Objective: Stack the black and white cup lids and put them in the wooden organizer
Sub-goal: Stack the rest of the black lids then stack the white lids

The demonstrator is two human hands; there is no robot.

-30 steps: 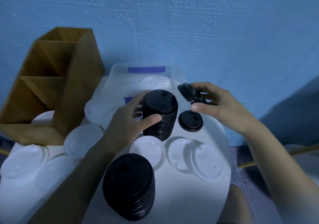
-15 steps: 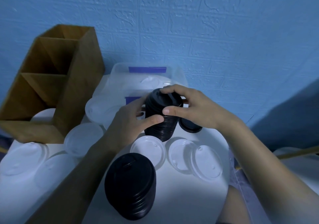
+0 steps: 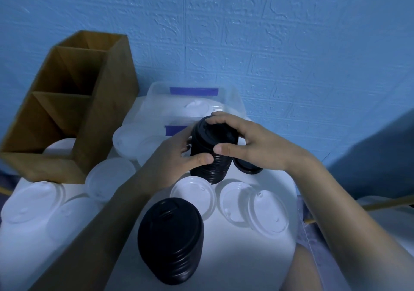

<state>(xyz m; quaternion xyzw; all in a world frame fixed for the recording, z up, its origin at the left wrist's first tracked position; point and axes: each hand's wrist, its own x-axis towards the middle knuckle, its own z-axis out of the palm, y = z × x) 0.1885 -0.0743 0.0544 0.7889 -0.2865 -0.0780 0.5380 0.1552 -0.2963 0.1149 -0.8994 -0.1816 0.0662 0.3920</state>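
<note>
Right hand (image 3: 253, 147) has closed over the black stack (image 3: 217, 168); left hand (image 3: 170, 157) grips its side.

One head-worn wide-angle view, facing forward and down, close above the table (image 3: 242, 257), wall (image 3: 291, 44) behind

A blue wall (image 3: 268, 44) with a raised brick pattern fills the upper frame. Against it, at centre, a clear plastic bin (image 3: 234, 99) carries a purple strip (image 3: 193, 91) on its far rim. It stands on a white table (image 3: 235, 257), and a thin yellowish rod (image 3: 380, 203) crosses the right edge.
</note>
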